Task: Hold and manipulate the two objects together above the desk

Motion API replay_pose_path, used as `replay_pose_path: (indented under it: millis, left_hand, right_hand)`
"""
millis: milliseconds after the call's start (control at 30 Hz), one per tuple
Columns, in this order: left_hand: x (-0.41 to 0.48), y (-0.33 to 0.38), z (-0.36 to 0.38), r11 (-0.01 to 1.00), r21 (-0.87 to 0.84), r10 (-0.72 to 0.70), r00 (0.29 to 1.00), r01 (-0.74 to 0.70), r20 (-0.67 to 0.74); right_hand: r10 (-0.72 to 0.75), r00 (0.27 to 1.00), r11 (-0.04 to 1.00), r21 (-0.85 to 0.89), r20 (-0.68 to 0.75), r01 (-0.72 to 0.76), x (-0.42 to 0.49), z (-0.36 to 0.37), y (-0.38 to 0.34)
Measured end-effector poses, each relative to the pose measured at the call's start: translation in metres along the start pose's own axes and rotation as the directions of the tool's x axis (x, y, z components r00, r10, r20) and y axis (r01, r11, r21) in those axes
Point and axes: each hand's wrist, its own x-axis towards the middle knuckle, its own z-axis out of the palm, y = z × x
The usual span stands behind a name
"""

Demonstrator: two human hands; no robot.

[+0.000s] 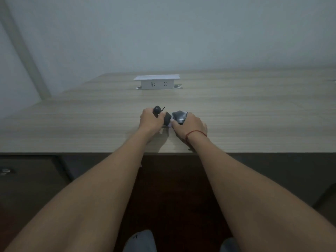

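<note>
1. Two hands work side by side on the desk (91,117), well in front of the white socket box (157,82) and nearer the desk's front edge.
2. Left hand (150,120): fingers curled round a dark rounded gadget (161,113). A small ball-like end and a thin black strap or wire poke out on the side toward the socket box. Grip looks closed and firm.
3. Right hand (190,124): fingers and thumb pinch a dark crumpled pouch (180,116), held just right of the gadget, almost touching it. A red string (195,133) circles the wrist.
4. Position: both items sit straight out from the socket box, toward the person, held just over the desk top; contact with the wood cannot be told.
5. Risk, as judged: the pouch looks slick and soft, so a pinch may slip; the thin strap could snag between the fingers; the rounded gadget could roll off the front edge if released.
6. Materials: gadget matte and smooth; pouch slightly glossy with pale lettering, unreadable; desk pale wood grain, flat; socket box hard white plastic, boxy, with two outlets facing the person.
</note>
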Motion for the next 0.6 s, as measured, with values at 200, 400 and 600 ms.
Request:
replay_pose_path:
  millis: [200, 400, 600]
  left_hand:
    - [-0.005, 0.002, 0.002, 1.000, -0.020, -0.015, 0.997, 0.013, -0.076]
    - [-0.001, 0.006, 0.008, 0.997, -0.049, -0.061, 0.993, 0.056, -0.106]
    - [-0.003, 0.005, -0.003, 0.977, -0.213, -0.048, 0.992, 0.022, -0.118]
  right_hand:
    - [0.046, 0.998, 0.992, 0.116, -0.036, -0.041, -0.002, -0.004, -0.001]
    - [0.057, 0.997, 0.992, 0.117, -0.052, -0.051, 0.001, -0.005, -0.001]
    - [0.057, 0.998, 0.994, 0.101, -0.039, -0.053, 0.000, -0.006, -0.002]
